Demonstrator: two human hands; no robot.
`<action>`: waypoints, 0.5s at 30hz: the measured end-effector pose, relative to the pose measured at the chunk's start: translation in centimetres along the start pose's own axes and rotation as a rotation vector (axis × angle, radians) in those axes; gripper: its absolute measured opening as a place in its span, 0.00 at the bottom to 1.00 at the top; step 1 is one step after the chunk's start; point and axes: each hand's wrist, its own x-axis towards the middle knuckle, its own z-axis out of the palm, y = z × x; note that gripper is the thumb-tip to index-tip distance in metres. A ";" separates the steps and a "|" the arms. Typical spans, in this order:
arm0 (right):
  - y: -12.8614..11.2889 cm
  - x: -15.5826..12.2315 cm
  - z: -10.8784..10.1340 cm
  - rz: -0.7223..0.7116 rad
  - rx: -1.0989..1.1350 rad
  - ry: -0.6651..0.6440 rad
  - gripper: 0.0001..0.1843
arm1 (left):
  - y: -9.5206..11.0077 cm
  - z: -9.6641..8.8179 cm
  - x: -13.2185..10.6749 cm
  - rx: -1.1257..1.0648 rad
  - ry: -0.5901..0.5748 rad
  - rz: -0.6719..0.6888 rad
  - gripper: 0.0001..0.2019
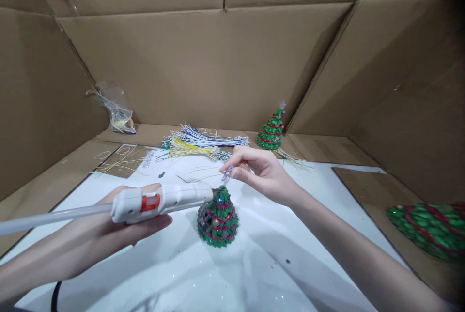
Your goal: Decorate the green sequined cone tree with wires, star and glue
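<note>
My left hand (145, 225) is wrapped round a white hot glue gun (189, 195) with an orange part and a clear glue stick out of its back. The gun's nozzle points right, at the top of a small green Christmas tree (218, 222) with red garland and baubles; I cannot tell whether it touches. Just above the treetop, my right hand (254, 171) pinches a pale purple, clear star (227, 173) between thumb and fingers. Thin pale wires run left from near the star.
Bundles of white, blue and yellow wire (203, 145) lie at the back. Another decorated tree (271, 130) with a star on top stands behind my right hand. A plastic bag (118, 111) sits back left, and a larger tree (428, 227) is at the right edge. Cardboard walls (203, 60) surround the white table (276, 258).
</note>
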 end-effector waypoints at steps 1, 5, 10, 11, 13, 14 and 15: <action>0.0 0.0 0.0 0.001 -0.001 -0.001 0.14 | -0.1 0.0 -0.1 0.001 -0.004 -0.001 0.20; -0.1 0.0 0.0 0.000 -0.001 -0.005 0.13 | -0.4 0.1 -0.2 -0.007 -0.013 -0.015 0.20; -0.3 -0.1 -0.1 0.001 -0.025 0.002 0.12 | -0.3 -0.1 0.1 -0.009 -0.035 -0.014 0.20; -0.4 -0.1 -0.1 -0.001 -0.032 0.003 0.12 | -0.2 -0.1 0.1 -0.005 -0.033 -0.021 0.21; -0.5 -0.1 -0.1 -0.010 -0.050 0.006 0.11 | 0.0 -0.2 -0.1 -0.001 -0.040 -0.034 0.21; -0.5 -0.1 -0.1 -0.016 -0.060 0.007 0.11 | 0.1 -0.1 -0.2 -0.003 -0.040 -0.044 0.21; -0.5 -0.1 -0.1 -0.022 -0.070 0.011 0.10 | 0.2 -0.1 -0.3 -0.009 -0.027 -0.059 0.21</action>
